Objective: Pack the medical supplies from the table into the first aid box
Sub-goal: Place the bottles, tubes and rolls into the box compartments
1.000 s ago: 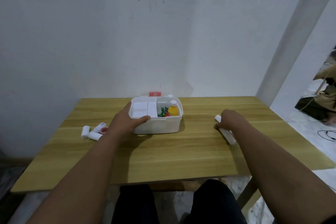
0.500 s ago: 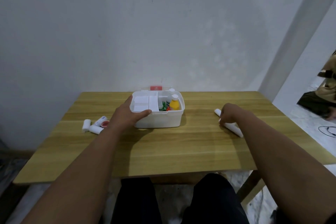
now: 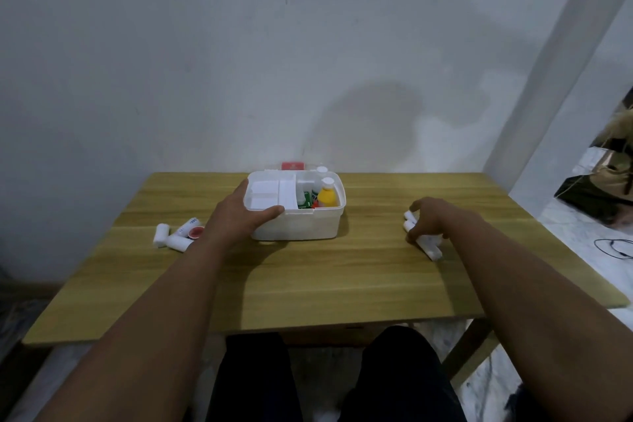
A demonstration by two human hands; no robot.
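Your left hand braces the first aid box at its left end, thumb hooked over the near rim and fingers wrapped behind, clamped on the box wall as in the two earlier views. To the right of the box and well apart from it, your right hand has changed: a second ago it lay flat over the white bandage rolls; now the wrist is raised and the fingers curl down around the rolls, closing on them, though whether they have left the desk cannot be told. This suggests the grasp is being completed and a carry toward the box comes next. Inside the box, the left compartments hold white pads and the right compartment holds a yellow bottle with small green and red items beside it. Left of the box, just beyond your left wrist, a cluster of small rolls lies on the desk, not yet packed.
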